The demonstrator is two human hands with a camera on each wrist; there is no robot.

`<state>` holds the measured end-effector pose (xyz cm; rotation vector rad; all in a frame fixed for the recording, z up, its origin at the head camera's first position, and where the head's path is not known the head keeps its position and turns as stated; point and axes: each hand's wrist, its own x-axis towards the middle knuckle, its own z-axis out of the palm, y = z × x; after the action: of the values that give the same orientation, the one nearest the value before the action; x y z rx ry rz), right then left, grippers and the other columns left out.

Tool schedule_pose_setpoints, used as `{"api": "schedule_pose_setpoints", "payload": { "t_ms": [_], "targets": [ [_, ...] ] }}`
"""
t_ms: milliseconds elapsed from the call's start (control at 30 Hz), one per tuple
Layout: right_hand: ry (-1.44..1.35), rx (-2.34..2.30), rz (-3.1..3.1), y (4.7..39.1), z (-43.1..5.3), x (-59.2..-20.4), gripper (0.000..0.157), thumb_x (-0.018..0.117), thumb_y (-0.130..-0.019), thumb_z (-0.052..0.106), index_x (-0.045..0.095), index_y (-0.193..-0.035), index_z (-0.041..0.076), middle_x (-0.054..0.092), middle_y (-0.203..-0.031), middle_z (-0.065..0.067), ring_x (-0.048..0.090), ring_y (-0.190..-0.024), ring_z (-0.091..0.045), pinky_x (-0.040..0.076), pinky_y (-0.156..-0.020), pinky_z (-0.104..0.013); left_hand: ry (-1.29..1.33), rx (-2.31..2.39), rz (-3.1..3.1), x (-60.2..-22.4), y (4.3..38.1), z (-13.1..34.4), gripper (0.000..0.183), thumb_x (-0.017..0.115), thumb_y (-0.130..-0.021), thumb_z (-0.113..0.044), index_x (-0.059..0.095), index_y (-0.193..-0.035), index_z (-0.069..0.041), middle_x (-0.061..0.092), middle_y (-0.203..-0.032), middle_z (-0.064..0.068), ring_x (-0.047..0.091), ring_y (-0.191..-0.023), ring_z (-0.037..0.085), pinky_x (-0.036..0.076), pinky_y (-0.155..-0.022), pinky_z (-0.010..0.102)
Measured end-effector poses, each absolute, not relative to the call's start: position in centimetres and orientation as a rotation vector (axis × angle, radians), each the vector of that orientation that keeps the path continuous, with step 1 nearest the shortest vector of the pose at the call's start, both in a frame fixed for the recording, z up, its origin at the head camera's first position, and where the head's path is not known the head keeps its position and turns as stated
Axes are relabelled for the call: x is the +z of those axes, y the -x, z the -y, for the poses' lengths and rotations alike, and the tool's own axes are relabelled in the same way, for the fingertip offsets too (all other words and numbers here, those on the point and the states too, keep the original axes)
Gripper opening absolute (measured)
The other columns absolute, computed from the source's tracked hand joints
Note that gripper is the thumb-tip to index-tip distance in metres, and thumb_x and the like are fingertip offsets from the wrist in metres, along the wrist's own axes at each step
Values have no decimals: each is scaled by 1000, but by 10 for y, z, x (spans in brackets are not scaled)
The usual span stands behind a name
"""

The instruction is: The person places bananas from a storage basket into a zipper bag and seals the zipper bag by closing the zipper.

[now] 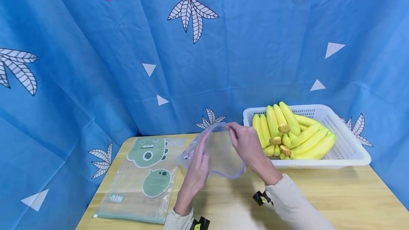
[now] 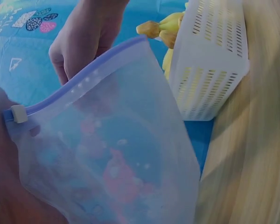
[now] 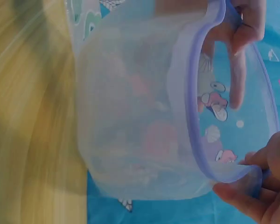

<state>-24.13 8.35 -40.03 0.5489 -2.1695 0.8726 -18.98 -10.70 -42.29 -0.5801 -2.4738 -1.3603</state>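
Note:
A translucent zip bag with a purple rim and pink cartoon prints is held above the table between both hands, its mouth spread apart. The left hand holds the rim on the left side. One of its fingers reaches inside the mouth in the right wrist view. Near that hand, a white slider sits at one end of the purple zip. On the opposite side, the right hand pinches the rim between thumb and fingers, plain in the right wrist view. Nothing shows inside the bag.
A second clear zip bag with green dinosaur prints lies flat on the wooden table at the left. To the right stands a white perforated basket heaped with yellow bananas. A blue patterned curtain hangs behind.

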Motion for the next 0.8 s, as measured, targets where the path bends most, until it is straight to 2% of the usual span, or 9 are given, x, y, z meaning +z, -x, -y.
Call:
{"api": "schedule_pose_setpoints", "payload": {
  "t_ms": [200,267,400,433,500,600,667,733,800],
  "targets": [
    [-619,950,2156,255,-77,-407,13,69,-95,-1,77,-106,-1,74,-78,-13,53,-50,-12,45,-46,-24,466,-1406,2410,-416,183,106,66,34,-99,-2,30,-162,-24,30,-166,-4,26,-153,23,24,-122,56],
    [-670,986,2136,258,-73,-404,15,68,-96,1,77,-108,0,76,-84,-13,53,-52,-10,46,-48,-22,460,-1351,2353,-410,177,104,65,34,-98,-2,34,-160,-22,33,-165,-3,29,-152,24,26,-121,56],
    [-810,1064,2103,262,-67,-390,20,64,-99,0,76,-115,3,74,-82,-8,52,-53,-10,47,-50,-24,432,-1202,2219,-401,174,103,62,36,-94,2,43,-154,-13,41,-161,4,34,-149,29,30,-118,58],
    [-842,1063,2116,264,-67,-387,23,63,-99,-2,75,-117,3,75,-84,-8,55,-57,-11,50,-53,-26,416,-1172,2196,-401,176,104,61,36,-94,3,45,-153,-11,42,-160,7,35,-149,31,30,-118,59],
    [-906,1047,2181,268,-66,-385,30,60,-98,-6,72,-124,3,75,-90,-9,61,-64,-15,55,-61,-29,376,-1160,2182,-405,182,105,59,36,-94,3,46,-151,-9,43,-159,10,35,-149,31,30,-118,57],
    [-967,1011,2303,272,-71,-391,44,56,-94,-14,64,-135,0,73,-116,-17,72,-97,-27,60,-86,-38,333,-1210,2196,-420,193,107,56,34,-96,2,46,-150,-7,43,-158,14,35,-148,33,29,-119,57],
    [-959,1017,2358,271,-76,-397,51,56,-93,-16,58,-141,-1,64,-135,-21,65,-120,-34,54,-100,-45,314,-1263,2207,-429,198,106,55,34,-96,1,47,-149,-6,42,-159,13,34,-149,33,29,-119,57],
    [-922,1057,2358,265,-84,-400,55,57,-91,-18,55,-143,-2,57,-144,-22,55,-132,-38,48,-106,-49,307,-1296,2215,-435,201,105,55,34,-96,1,48,-148,-6,42,-159,12,35,-148,34,29,-119,57],
    [-844,1102,2339,256,-94,-398,55,59,-92,-15,54,-145,0,55,-147,-21,52,-136,-37,46,-109,-50,312,-1312,2217,-436,203,102,54,34,-96,1,48,-148,-5,42,-159,10,35,-148,33,28,-120,56]
  ]
}}
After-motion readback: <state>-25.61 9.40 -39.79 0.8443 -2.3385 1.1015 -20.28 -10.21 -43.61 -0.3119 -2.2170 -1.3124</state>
